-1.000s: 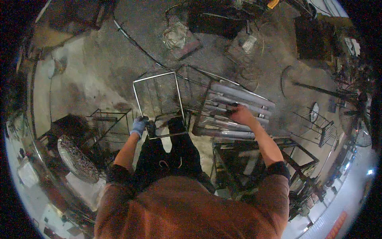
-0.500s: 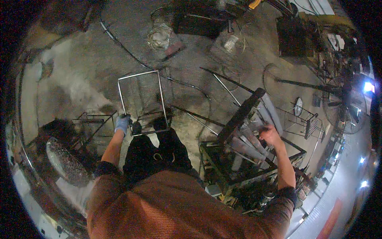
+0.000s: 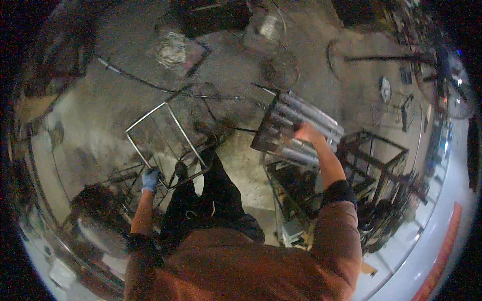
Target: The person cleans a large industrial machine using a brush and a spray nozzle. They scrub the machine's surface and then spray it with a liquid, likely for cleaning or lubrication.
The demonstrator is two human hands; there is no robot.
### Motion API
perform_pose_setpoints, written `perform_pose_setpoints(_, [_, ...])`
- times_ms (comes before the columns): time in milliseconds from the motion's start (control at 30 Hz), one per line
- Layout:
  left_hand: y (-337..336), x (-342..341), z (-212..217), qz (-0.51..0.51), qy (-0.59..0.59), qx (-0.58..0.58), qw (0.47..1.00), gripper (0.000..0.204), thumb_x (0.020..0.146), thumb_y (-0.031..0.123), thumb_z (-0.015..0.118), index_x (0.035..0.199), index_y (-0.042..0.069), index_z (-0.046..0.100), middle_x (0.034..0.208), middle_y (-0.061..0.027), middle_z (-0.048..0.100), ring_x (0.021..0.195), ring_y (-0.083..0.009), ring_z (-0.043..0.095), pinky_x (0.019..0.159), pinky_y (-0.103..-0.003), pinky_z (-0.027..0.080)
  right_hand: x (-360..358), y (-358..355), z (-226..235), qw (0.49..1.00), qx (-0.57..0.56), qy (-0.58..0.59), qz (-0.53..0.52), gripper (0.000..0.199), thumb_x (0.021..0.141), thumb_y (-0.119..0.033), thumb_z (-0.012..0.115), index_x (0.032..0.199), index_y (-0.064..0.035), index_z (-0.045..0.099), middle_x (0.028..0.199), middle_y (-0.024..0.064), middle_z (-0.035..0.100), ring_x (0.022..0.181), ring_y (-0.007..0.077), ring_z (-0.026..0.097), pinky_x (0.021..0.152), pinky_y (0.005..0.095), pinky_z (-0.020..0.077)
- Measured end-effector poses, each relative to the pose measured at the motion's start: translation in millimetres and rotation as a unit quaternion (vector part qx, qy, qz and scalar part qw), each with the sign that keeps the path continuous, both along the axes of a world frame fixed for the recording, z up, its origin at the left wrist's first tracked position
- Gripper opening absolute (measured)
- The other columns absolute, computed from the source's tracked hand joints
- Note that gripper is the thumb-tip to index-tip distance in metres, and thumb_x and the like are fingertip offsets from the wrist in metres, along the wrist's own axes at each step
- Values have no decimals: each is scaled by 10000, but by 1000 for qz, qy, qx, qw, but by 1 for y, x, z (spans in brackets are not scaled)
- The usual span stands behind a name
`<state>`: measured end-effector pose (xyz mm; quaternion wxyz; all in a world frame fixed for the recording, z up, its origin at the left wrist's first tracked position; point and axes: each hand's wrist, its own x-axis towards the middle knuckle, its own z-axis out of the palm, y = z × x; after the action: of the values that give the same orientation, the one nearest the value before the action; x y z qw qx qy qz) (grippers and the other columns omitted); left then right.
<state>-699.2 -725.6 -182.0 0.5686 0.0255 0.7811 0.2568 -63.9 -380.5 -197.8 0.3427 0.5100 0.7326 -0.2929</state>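
Note:
My left hand [image 3: 150, 179], in a blue glove, is closed round the near left corner of a bare, shiny rectangular metal frame [image 3: 179, 125]. The frame tilts out ahead of my legs. My bare right hand [image 3: 307, 133] reaches in among the grey slats of a slatted metal frame [image 3: 301, 106] and grips it. Its fingers are partly hidden between the slats. A dark border runs along the left side of this slatted piece, and it sits above a dark metal stand [image 3: 361, 178].
A dark hose [image 3: 145, 81] crosses the floor ahead. Beyond it lie a pale wire coil [image 3: 171, 50] and a black box-like object [image 3: 213, 17]. Thin dark metal frames [image 3: 125, 175] stand at my left. A dark pole [image 3: 386, 58] extends at the right.
The slatted frame has moved left and away from me with my right hand, and has turned. The rectangular frame has tilted and shifted left and nearer in my left hand. My view has turned.

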Motion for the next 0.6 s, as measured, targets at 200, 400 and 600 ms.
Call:
perform_pose_setpoints(200, [3, -8, 0, -33, -34, -48, 998, 192, 775, 171, 525, 869, 3, 530, 668, -113, 563, 526, -200, 540, 434, -309, 423, -22, -41, 103, 920, 246, 195, -236, 469, 621, -230, 583, 1044, -40, 510, 973, 204, 543, 859, 301, 541, 718, 383, 456])
perform_pose_setpoints(400, [3, -19, -6, -65, -50, -76, 994, 202, 786, 189, 510, 886, 14, 528, 683, -115, 562, 530, -205, 537, 430, -311, 423, 82, -136, 74, 688, 493, 217, -486, 704, 561, -100, 598, 1217, -19, 354, 1253, 171, 354, 1169, 272, 331, 965, 328, 257])
perform_pose_setpoints(600, [-9, -40, -15, -88, -71, -116, 987, 213, 796, 207, 495, 902, 25, 526, 697, -116, 562, 534, -210, 535, 426, -313, 423, -82, -159, 40, 694, 539, 308, -365, 652, 577, -138, 607, 1184, -21, 398, 1235, 133, 390, 1159, 277, 331, 970, 370, 242])
